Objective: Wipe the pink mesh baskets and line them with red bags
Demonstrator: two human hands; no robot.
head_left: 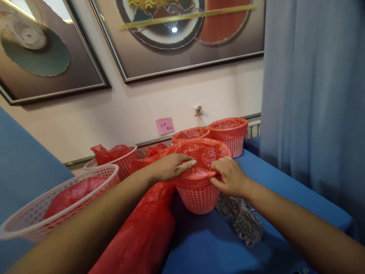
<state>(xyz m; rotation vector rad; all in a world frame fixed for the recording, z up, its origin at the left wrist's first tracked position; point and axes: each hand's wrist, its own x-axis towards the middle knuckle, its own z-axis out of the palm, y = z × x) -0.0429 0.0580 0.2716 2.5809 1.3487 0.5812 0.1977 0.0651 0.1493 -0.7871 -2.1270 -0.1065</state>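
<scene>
A pale red mesh basket (199,198) stands upright in front of me, with a red plastic bag (203,174) lining it and folded over its rim. My left hand (173,166) reaches across the left side of the rim, fingers stretched out over the bag's opening. On the near right side, my right hand (229,176) is closed, pinching the bag's edge at the rim between thumb and fingers. Much of the bag (145,228) hangs loose to the lower left, beneath my left forearm. Beside the basket's base lies a dark, speckled crumpled bundle (242,219), its kind unclear.
Two more bag-lined baskets, a middle one (191,133) and a right one (234,142), stand behind. At left are a large white-rimmed basket (59,194) and another basket (127,165) with red plastic. Blue cloth (273,186) covers the table; a curtain (310,87) hangs right.
</scene>
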